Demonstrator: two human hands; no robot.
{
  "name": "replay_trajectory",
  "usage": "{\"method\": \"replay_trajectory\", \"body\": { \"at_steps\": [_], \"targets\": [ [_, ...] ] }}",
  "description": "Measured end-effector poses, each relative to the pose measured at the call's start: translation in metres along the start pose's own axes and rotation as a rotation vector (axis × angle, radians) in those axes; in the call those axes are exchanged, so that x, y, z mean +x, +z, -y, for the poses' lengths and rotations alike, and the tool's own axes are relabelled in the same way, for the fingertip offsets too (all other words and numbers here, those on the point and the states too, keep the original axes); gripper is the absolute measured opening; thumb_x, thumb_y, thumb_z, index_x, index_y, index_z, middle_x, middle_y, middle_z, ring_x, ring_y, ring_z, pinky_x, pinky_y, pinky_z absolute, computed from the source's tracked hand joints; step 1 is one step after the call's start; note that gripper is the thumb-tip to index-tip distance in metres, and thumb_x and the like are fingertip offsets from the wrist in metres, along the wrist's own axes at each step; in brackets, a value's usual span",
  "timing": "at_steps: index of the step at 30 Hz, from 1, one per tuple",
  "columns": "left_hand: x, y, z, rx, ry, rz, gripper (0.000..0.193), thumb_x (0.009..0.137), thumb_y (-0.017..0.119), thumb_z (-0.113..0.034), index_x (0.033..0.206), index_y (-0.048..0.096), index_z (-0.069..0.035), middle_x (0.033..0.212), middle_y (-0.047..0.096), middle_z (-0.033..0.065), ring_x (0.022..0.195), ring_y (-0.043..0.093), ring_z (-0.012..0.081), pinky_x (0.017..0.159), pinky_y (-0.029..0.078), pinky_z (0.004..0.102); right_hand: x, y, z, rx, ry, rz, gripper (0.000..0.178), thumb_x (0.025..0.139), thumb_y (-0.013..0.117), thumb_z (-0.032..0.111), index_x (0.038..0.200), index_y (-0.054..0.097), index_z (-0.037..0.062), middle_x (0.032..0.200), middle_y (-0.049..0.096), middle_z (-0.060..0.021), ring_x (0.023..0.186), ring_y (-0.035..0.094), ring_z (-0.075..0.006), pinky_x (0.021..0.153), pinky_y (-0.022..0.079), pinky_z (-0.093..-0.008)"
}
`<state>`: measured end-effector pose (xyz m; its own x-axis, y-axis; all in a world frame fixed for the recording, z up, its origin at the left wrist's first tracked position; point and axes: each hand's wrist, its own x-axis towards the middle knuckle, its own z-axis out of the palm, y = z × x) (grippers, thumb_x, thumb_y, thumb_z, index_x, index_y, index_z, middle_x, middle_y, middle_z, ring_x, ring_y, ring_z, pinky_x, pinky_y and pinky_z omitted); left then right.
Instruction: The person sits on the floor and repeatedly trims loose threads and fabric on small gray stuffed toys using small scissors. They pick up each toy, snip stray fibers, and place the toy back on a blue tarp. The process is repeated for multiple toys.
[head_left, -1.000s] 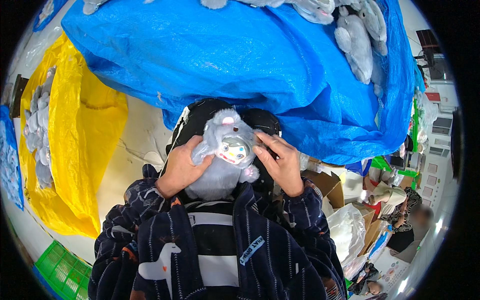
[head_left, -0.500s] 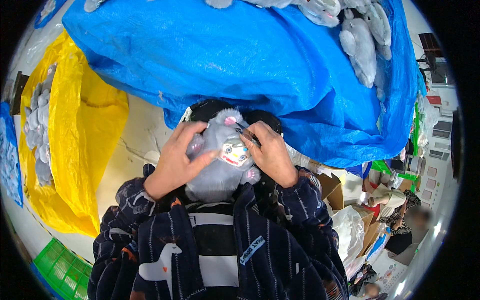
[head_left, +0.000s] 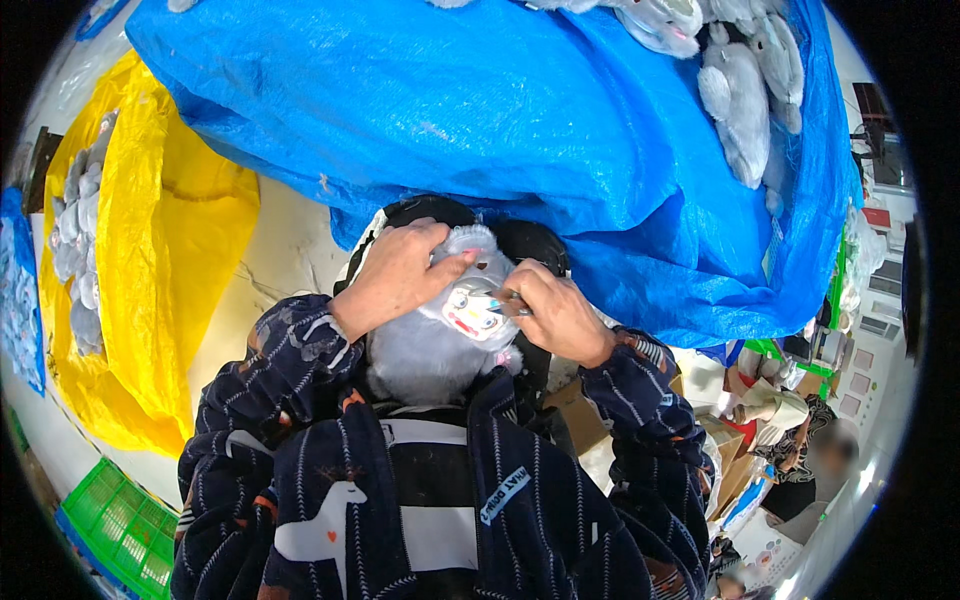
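A grey plush toy (head_left: 425, 355) with a doll-like face lies in my lap, its head pointing away from me. My left hand (head_left: 398, 275) grips the toy's head from the left, with the thumb beside the ear (head_left: 470, 240). My right hand (head_left: 560, 315) is closed at the right edge of the face (head_left: 470, 310). Between its fingers sits a small dark metal tool (head_left: 514, 302), its tip close to the face; most of it is hidden, so its exact kind does not show. A pink-padded paw (head_left: 508, 358) shows below my right hand.
A large blue sack (head_left: 450, 130) spreads in front of me, with grey plush toys (head_left: 738, 110) at its far right. At left stands a yellow sack (head_left: 145, 290) holding more plush pieces (head_left: 80, 235). A green crate (head_left: 120, 525) is lower left; cardboard boxes (head_left: 580, 415) and a seated person (head_left: 820, 460) are right.
My left hand has moved up and right onto the toy's head. The right hand has shifted down and right with the tool, from near the ear to the face's edge.
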<state>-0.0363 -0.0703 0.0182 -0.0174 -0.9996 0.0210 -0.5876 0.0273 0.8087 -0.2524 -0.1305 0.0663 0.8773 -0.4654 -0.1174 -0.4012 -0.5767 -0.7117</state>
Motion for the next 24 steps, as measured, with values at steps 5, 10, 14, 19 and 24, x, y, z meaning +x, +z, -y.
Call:
{"method": "replay_trajectory", "body": {
  "at_steps": [5, 10, 14, 19, 24],
  "targets": [
    [-0.001, 0.000, 0.001, -0.037, -0.024, -0.020, 0.043, 0.083, 0.064, -0.035, 0.070, 0.055, 0.005, 0.071, 0.056, 0.0216, 0.063, 0.056, 0.0390, 0.054, 0.041, 0.0445, -0.030, 0.012, -0.008, 0.132, 0.117, -0.334, 0.013, 0.080, 0.062, 0.002, 0.089, 0.053, -0.0002, 0.083, 0.056, -0.0147, 0.071, 0.058, -0.0293, 0.064, 0.046, -0.0353],
    [-0.003, 0.001, 0.002, -0.051, -0.009, -0.036, 0.043, 0.083, 0.065, -0.035, 0.070, 0.055, 0.005, 0.070, 0.055, 0.0216, 0.058, 0.055, 0.0377, 0.052, 0.040, 0.0437, -0.026, 0.018, 0.005, 0.214, 0.221, -0.558, 0.015, 0.084, 0.063, 0.005, 0.096, 0.059, -0.0025, 0.084, 0.061, -0.0148, 0.075, 0.061, -0.0259, 0.068, 0.048, -0.0324],
    [-0.003, 0.002, 0.004, -0.077, 0.032, -0.048, 0.041, 0.083, 0.065, -0.033, 0.071, 0.055, 0.005, 0.071, 0.055, 0.0210, 0.059, 0.055, 0.0369, 0.052, 0.039, 0.0431, -0.005, 0.022, 0.019, 0.196, 0.178, -0.529, 0.021, 0.080, 0.067, 0.008, 0.097, 0.059, -0.0027, 0.083, 0.061, -0.0160, 0.072, 0.061, -0.0275, 0.064, 0.048, -0.0329],
    [-0.016, 0.002, -0.001, -0.315, 0.064, -0.155, 0.032, 0.083, 0.066, -0.023, 0.072, 0.053, 0.004, 0.069, 0.050, 0.0180, 0.064, 0.054, 0.0302, 0.056, 0.039, 0.0380, 0.010, 0.033, 0.017, 0.062, 0.241, -0.498, 0.014, 0.080, 0.063, 0.010, 0.087, 0.054, 0.0005, 0.083, 0.059, -0.0195, 0.076, 0.059, -0.0387, 0.064, 0.047, -0.0427],
    [-0.054, -0.038, 0.005, -0.836, -0.293, -0.181, 0.031, 0.088, 0.058, -0.009, 0.118, 0.056, -0.002, 0.100, 0.062, 0.0114, 0.082, 0.056, 0.0115, 0.072, 0.045, 0.0275, -0.014, 0.020, -0.001, -0.014, 0.367, -0.720, 0.013, 0.083, 0.063, 0.010, 0.086, 0.057, -0.0005, 0.078, 0.060, -0.0196, 0.071, 0.060, -0.0371, 0.063, 0.047, -0.0400]
  ]
}}
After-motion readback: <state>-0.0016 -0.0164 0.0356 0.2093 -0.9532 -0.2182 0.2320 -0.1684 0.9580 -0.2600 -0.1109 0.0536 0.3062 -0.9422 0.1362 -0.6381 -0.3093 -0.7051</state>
